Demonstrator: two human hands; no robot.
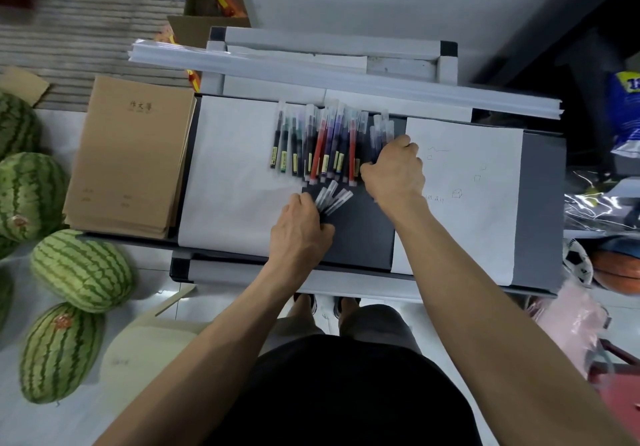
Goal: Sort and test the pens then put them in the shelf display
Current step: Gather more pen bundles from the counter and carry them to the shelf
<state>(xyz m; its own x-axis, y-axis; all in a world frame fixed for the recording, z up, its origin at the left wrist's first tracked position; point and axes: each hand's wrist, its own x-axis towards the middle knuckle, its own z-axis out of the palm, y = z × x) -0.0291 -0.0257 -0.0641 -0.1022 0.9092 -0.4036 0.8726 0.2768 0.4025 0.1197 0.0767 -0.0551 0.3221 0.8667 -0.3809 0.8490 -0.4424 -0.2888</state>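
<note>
The shelf (pixel 543 210) is a dark grey flat surface on a white frame, seen from above. Two white paper sheets lie on it: the left sheet (pixel 235 175) is blank, the right sheet (pixel 464 203) bears small pen sketches. A stack of brown notebooks (pixel 128 158) sits at the left end of the shelf. Watermelons (pixel 81 270) lie on the floor, left of the shelf. The pen row (pixel 322 144) lies between the sheets toward the far edge, pens side by side, caps pointing far, barrels black, green, red and purple. The right hand (pixel 394 171) rests curled at the right end of the row, closed over several clear-capped pens. The left hand (pixel 299 230), nearer, grips a fanned pen bunch (pixel 332 197), caps pointing far-right.
</note>
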